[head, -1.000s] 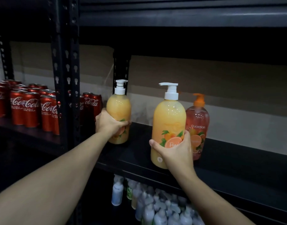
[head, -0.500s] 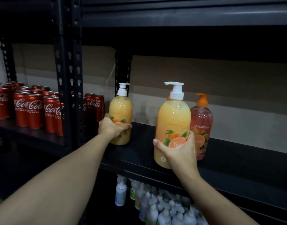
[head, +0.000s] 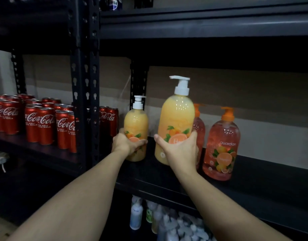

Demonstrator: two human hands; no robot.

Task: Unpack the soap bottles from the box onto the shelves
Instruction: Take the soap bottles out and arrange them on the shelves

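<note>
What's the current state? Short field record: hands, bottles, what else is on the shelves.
left hand: grips far yellow bottle low on its body
right hand: grips near yellow bottle across its label
pose: both upright, white pumps on top
shelf: black; pink bottle stands right of the right hand, second pink bottle partly hidden behind near yellow bottle
left bay: Coca-Cola cans
lower shelf: pale bottles, dim

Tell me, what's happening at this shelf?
A person is stocking a dark shelf with pump soap bottles. The left hand grips a yellow soap bottle standing near the upright post, and the right hand grips a second yellow bottle closer to the camera; whether that one rests on the shelf I cannot tell. Two pink bottles stand upright to its right. Red cola cans fill the neighbouring shelf on the left, and more bottles sit on the level below.
</note>
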